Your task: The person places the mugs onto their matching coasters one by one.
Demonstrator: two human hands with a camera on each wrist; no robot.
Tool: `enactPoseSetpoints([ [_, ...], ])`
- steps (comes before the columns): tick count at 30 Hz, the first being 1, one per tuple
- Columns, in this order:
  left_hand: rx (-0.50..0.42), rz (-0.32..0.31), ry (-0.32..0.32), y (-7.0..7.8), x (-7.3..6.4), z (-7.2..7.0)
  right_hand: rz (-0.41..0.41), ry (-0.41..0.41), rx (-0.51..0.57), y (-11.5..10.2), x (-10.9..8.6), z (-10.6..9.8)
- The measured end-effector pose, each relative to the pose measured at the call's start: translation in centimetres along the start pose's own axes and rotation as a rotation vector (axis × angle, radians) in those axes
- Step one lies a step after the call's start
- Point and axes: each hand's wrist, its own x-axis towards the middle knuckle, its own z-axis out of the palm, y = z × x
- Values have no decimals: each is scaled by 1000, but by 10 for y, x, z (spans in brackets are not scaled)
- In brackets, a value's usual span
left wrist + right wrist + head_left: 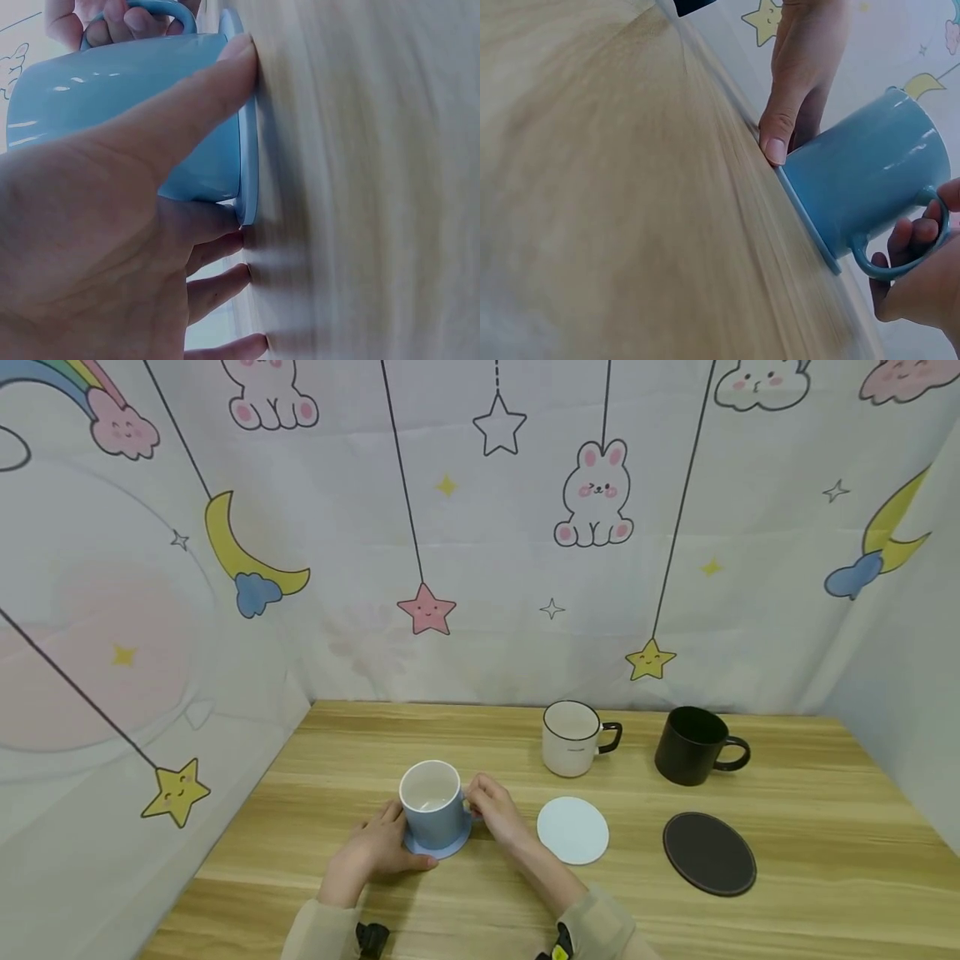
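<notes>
A light blue mug (435, 818) with a white inside stands upright on a round blue coaster (454, 848) left of the table's middle. My right hand (497, 810) grips the mug's handle, its fingers hooked through the loop (862, 256) in the right wrist view. From the other side my left hand (382, 845) lies low around the coaster. Its thumb (202, 97) stretches along the mug to the coaster's edge in the left wrist view, and the index fingertip touches the edge opposite. The other left fingers are spread straight, tips at the table.
A white mug (570, 747) with a black rim and handle stands at the back, a black mug (686, 752) to its right. In front of them lie a white round coaster (573, 831) and a dark round coaster (709, 853). A printed curtain (510, 543) borders the wooden table.
</notes>
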Motion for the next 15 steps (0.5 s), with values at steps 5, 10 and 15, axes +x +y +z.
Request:
enactPoseSetpoints([
  [5, 1, 3, 4, 1, -2, 0, -8, 6, -36, -2, -4, 0],
  [10, -8, 4, 6, 1, -2, -1, -14, 8, -113, -4, -7, 0],
  [15, -8, 3, 4, 0, -2, 0, -27, 17, -244, -3, -7, 0],
])
